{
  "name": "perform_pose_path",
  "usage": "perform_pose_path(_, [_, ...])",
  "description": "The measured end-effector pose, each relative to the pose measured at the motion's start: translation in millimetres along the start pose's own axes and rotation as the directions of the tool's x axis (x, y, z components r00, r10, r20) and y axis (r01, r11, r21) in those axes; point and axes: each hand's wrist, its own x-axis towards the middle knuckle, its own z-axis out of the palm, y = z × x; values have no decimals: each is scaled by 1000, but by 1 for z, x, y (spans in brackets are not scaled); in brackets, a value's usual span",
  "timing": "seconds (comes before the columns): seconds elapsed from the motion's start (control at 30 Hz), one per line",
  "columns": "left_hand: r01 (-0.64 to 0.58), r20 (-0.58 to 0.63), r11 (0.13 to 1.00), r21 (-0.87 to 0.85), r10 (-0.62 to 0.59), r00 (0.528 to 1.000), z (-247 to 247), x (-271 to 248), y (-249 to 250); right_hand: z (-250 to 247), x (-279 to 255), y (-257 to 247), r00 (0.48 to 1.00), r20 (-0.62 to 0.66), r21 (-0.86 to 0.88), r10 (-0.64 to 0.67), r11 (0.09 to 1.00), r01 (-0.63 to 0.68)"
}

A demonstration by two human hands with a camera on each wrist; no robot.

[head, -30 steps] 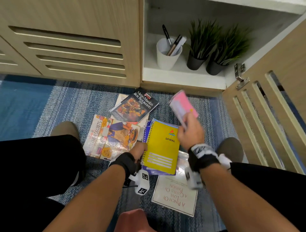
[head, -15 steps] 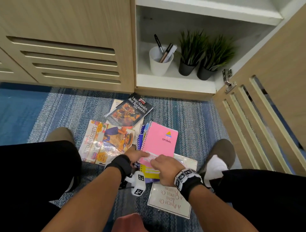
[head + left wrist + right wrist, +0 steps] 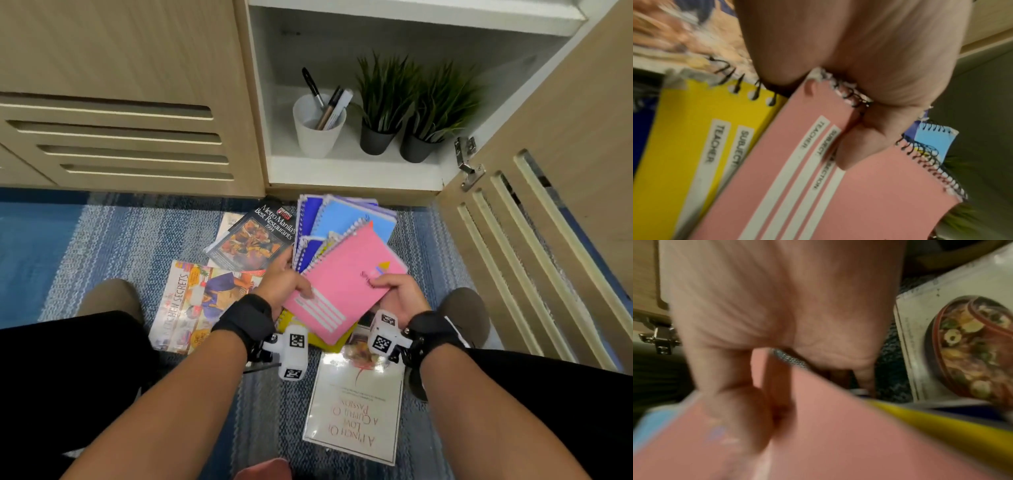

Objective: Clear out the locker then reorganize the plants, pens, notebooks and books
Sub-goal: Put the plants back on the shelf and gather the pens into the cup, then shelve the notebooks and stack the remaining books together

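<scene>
A fanned stack of spiral notebooks [image 3: 346, 226], pink one [image 3: 342, 284] on top, is held up over the rug between both hands. My left hand [image 3: 284, 284] grips the stack at its spiral edge, thumb on the pink cover [image 3: 869, 194]. My right hand [image 3: 394, 294] pinches the opposite edge of the pink notebook [image 3: 838, 443]. A yellow notebook [image 3: 684, 146] and blue ones lie underneath. Inside the open locker stand a white cup of pens [image 3: 317, 126] and two potted plants [image 3: 380, 102] [image 3: 435, 113]. Books lie on the rug: "Metro Manila's Best Restaurants" [image 3: 253, 236], "Kitchen Secrets" [image 3: 191, 301], "A Pinch of Love" [image 3: 356, 407].
The locker door [image 3: 548, 205] stands open at the right, its hinge [image 3: 467, 164] near the plants. Closed slatted cabinet doors [image 3: 120, 137] fill the left. My legs and shoes [image 3: 466, 311] flank the books on the blue striped rug [image 3: 102, 240].
My right hand laid the pink notebook onto the pile. Both hands then gathered the notebooks and lifted them off the rug toward the locker, fanned out.
</scene>
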Motion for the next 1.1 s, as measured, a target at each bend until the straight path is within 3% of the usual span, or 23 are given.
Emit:
perform_pose_path(0.07, [-56, -25, 997, -43, 55, 998, 7, 7, 15, 10, 3, -5, 995, 96, -48, -31, 998, 36])
perform_pose_path(0.13, [-126, -25, 992, -28, 125, 992, 11, 14, 29, 19, 19, -11, 974, 24, -189, -226, 956, 226])
perform_pose_path(0.2, [-218, -48, 972, 90, 223, 974, 9, 22, 41, 32, 27, -22, 899, -83, -354, -430, 856, 377])
perform_pose_path(0.27, [-295, -37, 940, 172, 305, 952, 6, 31, 51, 36, 33, -27, 822, -95, -451, -562, 760, 467])
perform_pose_path(0.4, [-312, -12, 914, 260, 326, 945, 4, 41, 42, 34, 33, -27, 752, -76, -511, -654, 673, 534])
perform_pose_path(0.47, [-272, 64, 918, 290, 265, 962, 1, 44, 26, 24, 40, -23, 750, -4, -565, -661, 620, 544])
perform_pose_path(0.53, [-210, 121, 941, 266, 184, 975, -2, 46, 9, 13, 48, -14, 795, 13, -587, -606, 640, 497])
perform_pose_path(0.6, [-179, 104, 945, 273, 156, 982, 0, 47, 1, 7, 52, -7, 830, -7, -606, -558, 663, 440])
perform_pose_path(0.7, [-159, 57, 956, 245, 150, 987, 5, 54, 1, 5, 58, -10, 829, -6, -584, -560, 675, 452])
perform_pose_path(0.8, [-151, -53, 895, 419, 190, 980, 2, 66, 11, 8, 64, -20, 847, -14, -528, -532, 723, 445])
perform_pose_path(0.93, [-140, 8, 945, 294, 144, 990, 2, 80, 30, 9, 80, -29, 884, -53, -545, -465, 755, 364])
perform_pose_path(1.1, [-198, 14, 927, 318, 204, 979, 1, 98, 27, 11, 98, -40, 848, -34, -579, -530, 701, 415])
